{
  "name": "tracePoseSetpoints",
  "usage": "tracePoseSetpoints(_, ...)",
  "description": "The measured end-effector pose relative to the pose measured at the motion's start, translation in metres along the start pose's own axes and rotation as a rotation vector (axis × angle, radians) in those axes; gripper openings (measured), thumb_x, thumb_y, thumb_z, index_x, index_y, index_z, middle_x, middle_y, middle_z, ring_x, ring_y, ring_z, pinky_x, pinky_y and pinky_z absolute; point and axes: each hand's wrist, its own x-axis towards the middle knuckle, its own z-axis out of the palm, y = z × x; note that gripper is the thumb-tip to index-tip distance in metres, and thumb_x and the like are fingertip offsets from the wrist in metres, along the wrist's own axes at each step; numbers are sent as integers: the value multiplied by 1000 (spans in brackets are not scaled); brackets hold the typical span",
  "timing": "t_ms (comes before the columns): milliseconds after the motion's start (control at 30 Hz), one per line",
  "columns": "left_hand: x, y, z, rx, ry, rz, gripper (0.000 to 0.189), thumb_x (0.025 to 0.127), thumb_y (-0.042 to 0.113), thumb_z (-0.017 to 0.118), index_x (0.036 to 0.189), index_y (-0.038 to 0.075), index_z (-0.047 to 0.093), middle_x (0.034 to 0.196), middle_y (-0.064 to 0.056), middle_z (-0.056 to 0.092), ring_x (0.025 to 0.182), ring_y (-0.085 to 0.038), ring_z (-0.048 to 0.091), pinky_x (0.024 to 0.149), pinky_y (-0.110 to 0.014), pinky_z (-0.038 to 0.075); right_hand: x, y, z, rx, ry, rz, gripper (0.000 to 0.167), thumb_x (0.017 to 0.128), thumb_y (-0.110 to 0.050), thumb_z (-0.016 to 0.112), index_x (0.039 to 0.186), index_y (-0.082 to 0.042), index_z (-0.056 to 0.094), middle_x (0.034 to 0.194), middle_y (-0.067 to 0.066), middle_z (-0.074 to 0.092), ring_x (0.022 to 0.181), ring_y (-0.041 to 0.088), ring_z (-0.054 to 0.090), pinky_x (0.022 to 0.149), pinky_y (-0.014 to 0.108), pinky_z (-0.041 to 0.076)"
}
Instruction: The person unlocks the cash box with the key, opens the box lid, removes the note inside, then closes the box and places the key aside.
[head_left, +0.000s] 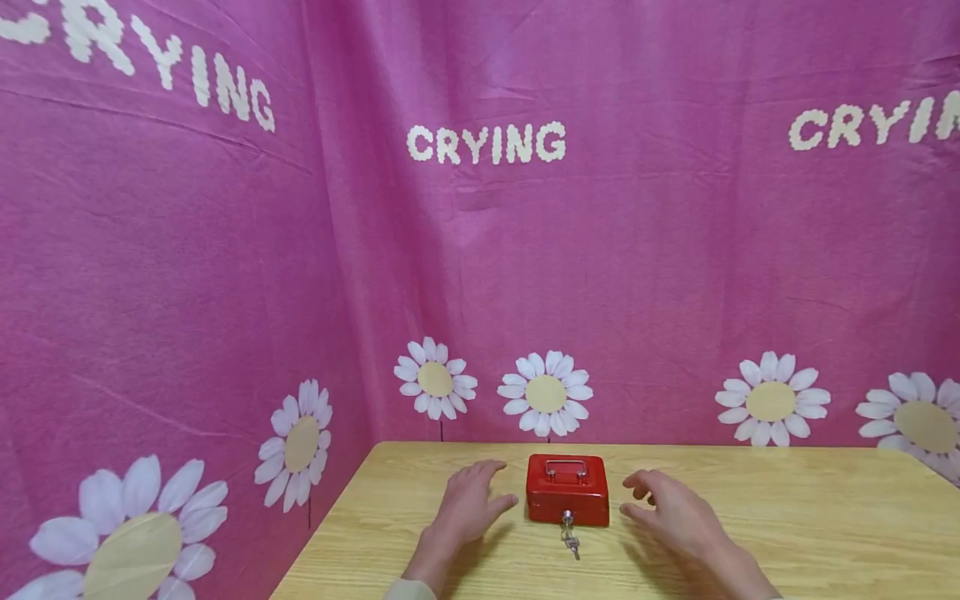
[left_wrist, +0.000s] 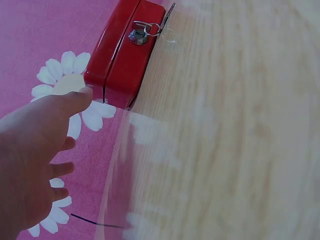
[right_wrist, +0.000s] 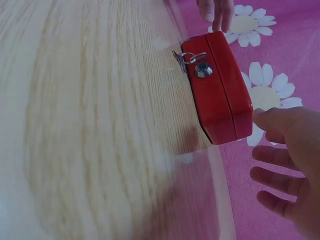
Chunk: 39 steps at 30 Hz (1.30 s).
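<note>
A small red metal cash box (head_left: 567,492) sits closed on the wooden table, its silver carry handle (head_left: 566,471) lying on the lid. From the round lock (left_wrist: 138,36) on its front hangs a ring with keys (head_left: 572,543). My left hand (head_left: 470,502) is just left of the box, fingers extended and thumb toward it, holding nothing. On the other side, my right hand (head_left: 671,510) hovers with loosely bent fingers and a gap to the box in the head view. In the right wrist view its thumb tip overlaps the box's near corner.
The light wooden table (head_left: 825,517) reaches back to a pink cloth backdrop (head_left: 637,275) printed with white daisies and the word CRYING. Another stretch of the same cloth (head_left: 150,292) runs along the table's left side.
</note>
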Motion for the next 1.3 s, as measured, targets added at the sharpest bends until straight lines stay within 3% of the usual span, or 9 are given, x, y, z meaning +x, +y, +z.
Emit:
tracePoseSetpoints(533, 1, 9, 10, -20, -24, -15, 54, 92, 39, 67, 139, 15, 56, 137, -6, 60, 129, -29, 53, 108, -53, 39, 1, -13, 7, 88, -36, 29, 18, 83, -17, 77, 100, -13, 71, 78, -9, 64, 70, 4, 56, 62, 24, 46)
tracePoseSetpoints(833, 4, 15, 14, -23, -21, 0, 53, 92, 42, 67, 139, 19, 56, 139, -4, 59, 130, -27, 54, 106, -52, 41, 1, -18, 12, 154, -76, -53, 14, 85, -16, 76, 97, -11, 70, 77, -8, 64, 68, 4, 58, 60, 22, 47)
tracePoseSetpoints(1000, 6, 16, 17, -40, -12, 7, 52, 91, 37, 68, 139, 19, 57, 139, -4, 60, 130, -26, 54, 107, -51, 41, 1, -23, 16, 183, -96, -52, 15, 86, -17, 76, 97, -11, 70, 78, -8, 64, 69, 5, 58, 61, 21, 46)
tracePoseSetpoints(1300, 7, 18, 18, -87, -55, -4, 52, 93, 34, 68, 141, 20, 56, 142, -4, 58, 133, -27, 52, 108, -54, 40, 0, -26, 24, 178, -107, -102, 14, 85, -17, 76, 97, -12, 70, 78, -9, 65, 67, 0, 56, 64, 22, 47)
